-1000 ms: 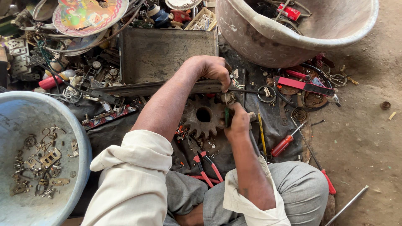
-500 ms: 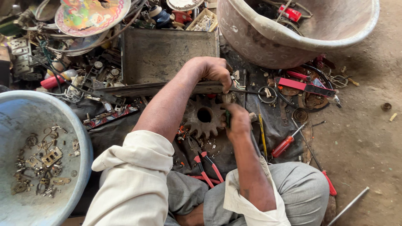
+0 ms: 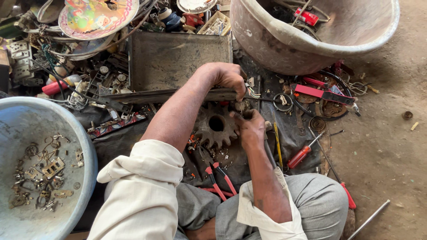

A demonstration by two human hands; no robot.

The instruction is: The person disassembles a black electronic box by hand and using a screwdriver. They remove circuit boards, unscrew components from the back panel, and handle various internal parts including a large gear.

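1. Two bare hands meet at mid-frame over a dark cloth (image 3: 284, 142) spread on the ground. The left hand (image 3: 229, 78) is curled shut over the end of a long flat grey metal bar (image 3: 155, 95) that runs leftward across the cloth.
2. The right hand (image 3: 250, 128) has its fingers pressed together in a fist around a small part beside the bar's end; what that part is cannot be made out, since the fingers cover it.
3. A rusty toothed steel sprocket wheel (image 3: 215, 126) lies flat on the cloth just below the bar, touching the right hand; the left forearm hides its left teeth.
4. Red-handled pliers (image 3: 220, 178) lie near the knees, their jaws partly under the forearm.
5. A red-handled screwdriver (image 3: 304, 153) lies to the right, apart from both hands.
6. A shallow grey metal tray (image 3: 178, 58) sits just beyond the bar, its left rim buried in scrap.
7. A pale blue plastic basin (image 3: 84, 151) holding small brass fittings is cut off by the left and lower edges.
8. A large whitish tub (image 3: 284, 44) is cut off at the top edge.
9. Open room: bare earth floor (image 3: 387, 146) lies right of the cloth; scrap crowds the far left.
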